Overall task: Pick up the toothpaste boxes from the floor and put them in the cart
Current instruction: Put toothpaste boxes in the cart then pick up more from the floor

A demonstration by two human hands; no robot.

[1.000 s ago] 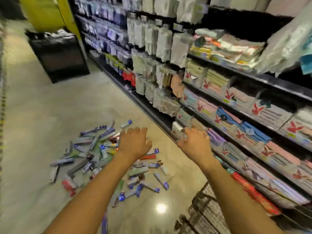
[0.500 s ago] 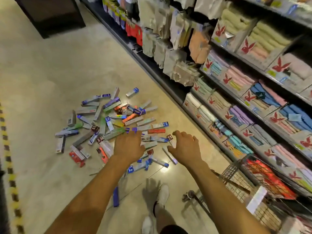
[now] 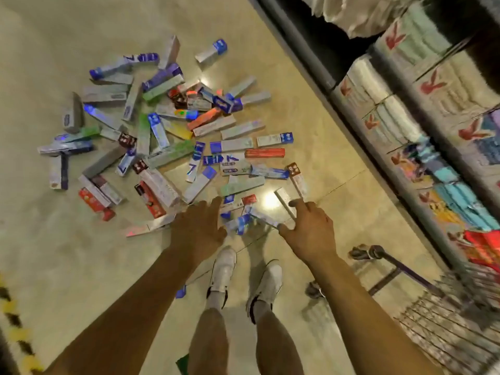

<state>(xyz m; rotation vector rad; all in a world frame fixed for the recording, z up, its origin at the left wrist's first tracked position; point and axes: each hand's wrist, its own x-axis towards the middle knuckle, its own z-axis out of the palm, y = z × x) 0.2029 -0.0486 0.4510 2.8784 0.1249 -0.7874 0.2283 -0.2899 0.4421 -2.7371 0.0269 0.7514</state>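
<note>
Several toothpaste boxes [image 3: 167, 136] in blue, white, green and red lie scattered in a loose pile on the beige floor ahead of me. My left hand [image 3: 198, 231] reaches down over the near edge of the pile, fingers straight, holding nothing. My right hand [image 3: 308, 228] hovers with spread fingers at a silver box [image 3: 284, 201], its index finger and thumb on either side of it; no grip shows. The wire cart [image 3: 443, 323] stands at the lower right, blurred.
Store shelves [image 3: 405, 104] packed with wrapped towels run along the right side. My two white shoes [image 3: 223, 269] stand just behind the pile, a lone blue box [image 3: 180, 291] beside the left one. Yellow-black floor tape [image 3: 16, 320] marks the lower left.
The view has tipped down and closer to the floor. Both hands have dropped from above the pile to its near edge, and my right hand has spread its fingers at a silver box.
</note>
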